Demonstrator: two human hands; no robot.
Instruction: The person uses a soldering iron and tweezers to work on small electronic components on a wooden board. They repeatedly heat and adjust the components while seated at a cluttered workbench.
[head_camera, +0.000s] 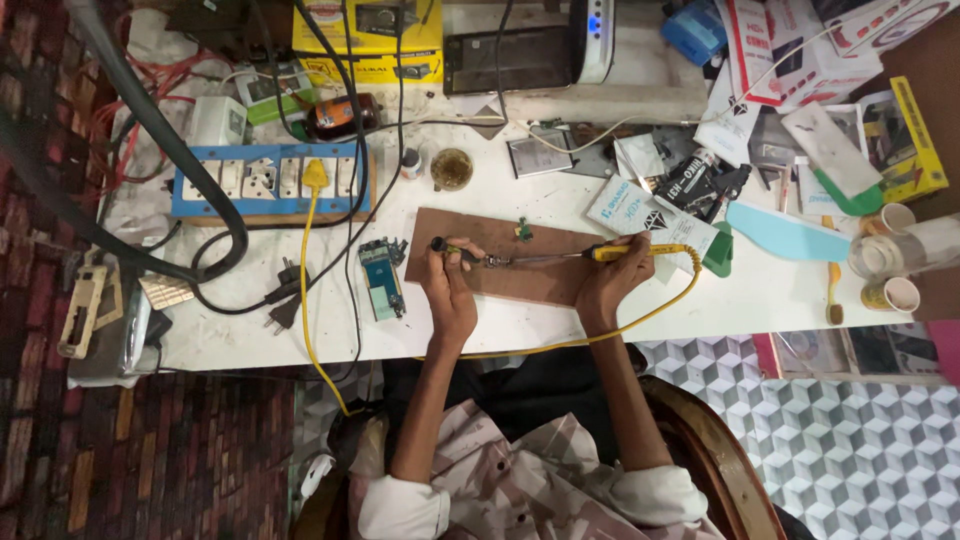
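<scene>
Soldering iron (625, 252) clamped in right hand (608, 290); left hand (450, 290) pinches a small tool (455, 250). Tips meet between the grips, above the wooden board (540, 285). Best kept steady, wrists braced.

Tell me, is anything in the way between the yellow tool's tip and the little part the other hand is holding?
Nothing visible is. The right hand holds the yellow-handled soldering iron, and its shaft runs left over the bare brown board to the small part by the left hand. The tiny green piece lies off to the side.

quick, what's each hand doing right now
Left hand: closed on a small dark-tipped tool.
Right hand: closed on the yellow-handled soldering iron.
</scene>
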